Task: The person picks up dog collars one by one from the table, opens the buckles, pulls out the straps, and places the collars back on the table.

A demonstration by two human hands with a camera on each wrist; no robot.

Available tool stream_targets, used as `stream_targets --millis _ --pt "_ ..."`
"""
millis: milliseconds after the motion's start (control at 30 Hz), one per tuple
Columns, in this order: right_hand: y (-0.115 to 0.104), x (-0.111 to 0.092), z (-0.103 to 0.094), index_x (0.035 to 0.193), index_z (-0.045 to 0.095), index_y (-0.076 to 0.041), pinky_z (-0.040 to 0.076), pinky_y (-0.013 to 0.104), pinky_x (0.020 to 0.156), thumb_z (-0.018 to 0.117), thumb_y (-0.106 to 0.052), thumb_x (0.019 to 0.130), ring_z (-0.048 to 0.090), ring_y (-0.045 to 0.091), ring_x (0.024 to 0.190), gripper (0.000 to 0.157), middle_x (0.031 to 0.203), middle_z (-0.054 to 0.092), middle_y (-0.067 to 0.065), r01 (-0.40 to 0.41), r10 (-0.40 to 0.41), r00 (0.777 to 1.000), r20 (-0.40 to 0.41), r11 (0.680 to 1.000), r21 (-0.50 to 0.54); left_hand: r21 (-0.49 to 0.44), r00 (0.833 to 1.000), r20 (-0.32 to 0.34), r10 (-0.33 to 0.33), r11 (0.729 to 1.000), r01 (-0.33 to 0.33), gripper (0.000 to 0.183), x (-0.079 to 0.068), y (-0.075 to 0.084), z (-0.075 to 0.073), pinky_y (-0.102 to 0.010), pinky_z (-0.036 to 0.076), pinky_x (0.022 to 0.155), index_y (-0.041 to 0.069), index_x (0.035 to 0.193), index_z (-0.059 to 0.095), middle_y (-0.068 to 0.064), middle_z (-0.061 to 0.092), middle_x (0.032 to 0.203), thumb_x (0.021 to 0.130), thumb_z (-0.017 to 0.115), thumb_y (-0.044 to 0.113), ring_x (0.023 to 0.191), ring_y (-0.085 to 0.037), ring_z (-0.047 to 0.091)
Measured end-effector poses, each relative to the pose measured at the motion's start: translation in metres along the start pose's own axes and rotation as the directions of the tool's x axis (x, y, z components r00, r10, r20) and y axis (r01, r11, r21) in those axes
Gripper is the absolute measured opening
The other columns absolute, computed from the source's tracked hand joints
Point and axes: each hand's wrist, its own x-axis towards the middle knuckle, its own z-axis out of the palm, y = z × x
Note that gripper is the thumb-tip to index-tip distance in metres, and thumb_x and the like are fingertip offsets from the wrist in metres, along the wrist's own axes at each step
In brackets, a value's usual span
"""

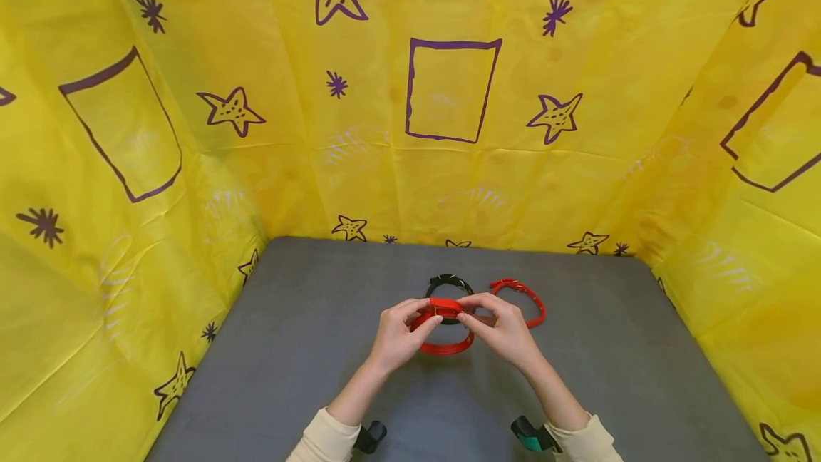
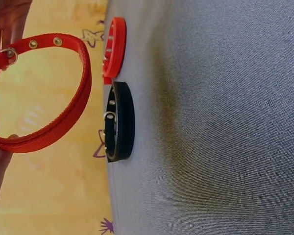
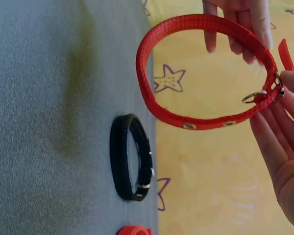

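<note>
My left hand and right hand hold up one red collar, a looped strap with metal eyelets. In the head view the fingers and thumbs of both hands pinch its near-facing top section from either side. The right wrist view shows the metal buckle by my right hand's fingertips, with a D-ring beside it. A loose strap end sticks out past the buckle. Close to my left thumb, the lower band of the loop curves away in the left wrist view.
Behind the held collar, a black collar with a metal buckle lies on the grey table. Another red collar lies to its right. A yellow patterned curtain encloses the table's back and sides.
</note>
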Motion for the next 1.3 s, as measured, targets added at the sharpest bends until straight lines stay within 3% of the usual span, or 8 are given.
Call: stream_targets --millis 133,300,533,667,800,1033,1300 --pt "0.016 0.001 0.004 0.108 0.071 -0.011 0.058 0.031 0.074 0.074 -0.009 0.086 0.065 0.019 0.089 0.022 0.1 0.068 0.001 0.019 -0.02 0.999 -0.028 1.0 -0.008 -0.013 1.0 -0.01 -0.021 1.0 0.021 0.022 -0.001 0.0 0.0 -0.044 0.059 0.069 -0.008 0.101 0.07 -0.019 0.068 0.09 0.081 0.075 -0.005 0.078 -0.031 0.07" --pt "0.018 0.001 0.005 0.106 0.071 -0.016 0.058 0.028 0.073 0.075 -0.016 0.087 0.065 0.014 0.088 0.02 0.099 0.068 -0.004 0.048 -0.047 0.997 -0.053 0.999 0.011 -0.029 0.999 -0.012 -0.041 0.999 0.04 0.022 -0.002 0.001 0.0 -0.046 0.058 0.07 -0.008 0.102 0.07 -0.02 0.068 0.091 0.081 0.075 -0.005 0.08 -0.031 0.068" --pt "0.017 0.0 0.007 0.106 0.071 -0.011 0.058 0.027 0.072 0.073 -0.01 0.087 0.066 0.016 0.088 0.019 0.1 0.069 0.003 0.019 -0.014 0.997 -0.082 0.998 0.056 -0.03 1.0 -0.013 -0.019 0.999 0.018 0.018 -0.005 -0.014 0.004 -0.04 0.059 0.066 -0.007 0.099 0.07 -0.019 0.068 0.088 0.082 0.074 -0.004 0.075 -0.026 0.066" --pt "0.015 -0.001 0.008 0.107 0.069 -0.003 0.058 0.027 0.072 0.071 -0.001 0.087 0.067 0.021 0.09 0.02 0.101 0.068 0.01 0.007 -0.003 0.997 -0.079 0.998 0.055 -0.011 0.999 -0.017 -0.033 0.999 0.033 0.017 -0.007 -0.031 0.008 -0.038 0.059 0.065 0.0 0.099 0.071 -0.012 0.068 0.087 0.083 0.076 0.001 0.075 -0.021 0.066" --pt "0.014 0.0 0.007 0.107 0.069 0.0 0.058 0.027 0.071 0.071 0.002 0.086 0.067 0.026 0.089 0.021 0.1 0.068 0.013 0.018 -0.015 0.997 -0.07 0.999 0.031 0.021 0.999 -0.017 -0.043 0.999 0.043 0.021 -0.007 -0.037 0.006 -0.036 0.059 0.068 0.006 0.101 0.073 -0.003 0.069 0.09 0.082 0.079 0.008 0.078 -0.018 0.067" --pt "0.019 0.0 0.006 0.107 0.071 -0.011 0.058 0.026 0.071 0.074 -0.008 0.086 0.066 0.015 0.088 0.021 0.099 0.069 0.002 0.04 -0.038 0.997 -0.061 0.999 0.034 0.181 0.998 -0.051 0.044 0.983 -0.034 0.025 -0.001 -0.034 0.005 -0.029 0.054 0.068 0.012 0.102 0.075 0.003 0.071 0.098 0.08 0.082 0.021 0.087 -0.015 0.064" --pt "0.018 -0.002 0.011 0.107 0.071 -0.014 0.058 0.028 0.073 0.073 -0.011 0.087 0.065 0.015 0.091 0.02 0.101 0.068 -0.001 0.068 -0.066 0.997 -0.03 0.996 0.065 0.218 0.99 0.005 0.143 0.966 -0.14 0.009 0.006 -0.03 0.01 -0.025 0.053 0.067 0.013 0.087 0.077 0.004 0.071 0.088 0.081 0.081 0.018 0.082 -0.009 0.062"
